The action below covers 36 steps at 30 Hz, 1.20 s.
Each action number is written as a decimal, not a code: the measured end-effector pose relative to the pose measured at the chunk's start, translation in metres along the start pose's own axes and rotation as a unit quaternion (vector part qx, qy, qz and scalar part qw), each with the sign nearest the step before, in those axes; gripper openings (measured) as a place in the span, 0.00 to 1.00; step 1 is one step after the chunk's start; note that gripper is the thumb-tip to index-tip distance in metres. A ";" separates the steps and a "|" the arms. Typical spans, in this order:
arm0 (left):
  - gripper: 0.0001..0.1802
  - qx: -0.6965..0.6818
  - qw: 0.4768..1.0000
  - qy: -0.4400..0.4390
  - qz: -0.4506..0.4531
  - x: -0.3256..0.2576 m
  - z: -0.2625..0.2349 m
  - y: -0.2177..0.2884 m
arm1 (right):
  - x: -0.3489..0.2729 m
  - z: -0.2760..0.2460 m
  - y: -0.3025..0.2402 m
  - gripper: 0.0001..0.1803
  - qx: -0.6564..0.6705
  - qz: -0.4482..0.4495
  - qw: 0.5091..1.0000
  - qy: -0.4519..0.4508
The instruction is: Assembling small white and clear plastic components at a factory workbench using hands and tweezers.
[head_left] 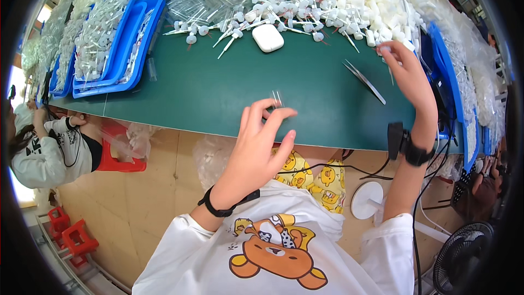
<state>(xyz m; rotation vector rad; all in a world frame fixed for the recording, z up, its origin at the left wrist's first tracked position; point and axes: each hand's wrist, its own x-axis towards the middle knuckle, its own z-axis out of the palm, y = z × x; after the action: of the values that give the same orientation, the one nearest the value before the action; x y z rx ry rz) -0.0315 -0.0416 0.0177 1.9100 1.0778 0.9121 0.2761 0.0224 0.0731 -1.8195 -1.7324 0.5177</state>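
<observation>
A small clear tube piece (277,98), seemingly pinched upright, sits above the green table's near edge.
</observation>
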 end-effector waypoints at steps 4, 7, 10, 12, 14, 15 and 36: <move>0.22 0.158 0.987 0.012 0.019 0.007 0.008 -0.007 | 0.045 -0.003 0.005 0.15 -0.033 0.006 0.995 -0.094; 0.24 0.190 0.982 0.015 0.003 0.007 0.011 -0.007 | 0.059 0.008 0.023 0.16 -0.060 0.013 0.990 -0.124; 0.26 0.179 0.983 0.024 0.019 0.007 0.011 -0.005 | 0.064 0.009 0.035 0.16 -0.079 0.004 0.993 -0.092; 0.27 0.161 0.987 0.027 0.015 0.007 0.009 -0.006 | 0.065 0.010 0.037 0.17 -0.118 -0.024 0.989 -0.082; 0.28 0.143 0.989 0.029 0.009 0.005 0.008 -0.010 | 0.065 0.010 0.029 0.16 -0.137 -0.024 0.984 -0.111; 0.30 0.114 0.993 0.041 0.007 0.004 0.008 -0.013 | 0.064 0.011 0.025 0.16 -0.156 -0.023 0.978 -0.138; 0.21 -0.386 0.918 0.073 -0.054 0.022 0.020 0.020 | -0.085 0.025 -0.105 0.11 0.157 -0.186 0.956 -0.166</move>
<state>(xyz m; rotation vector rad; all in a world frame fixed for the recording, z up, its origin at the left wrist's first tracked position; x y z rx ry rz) 0.0018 -0.0344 0.0304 1.1304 0.7269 1.2047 0.1719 -0.0580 0.1116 -1.1977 -2.0152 0.9184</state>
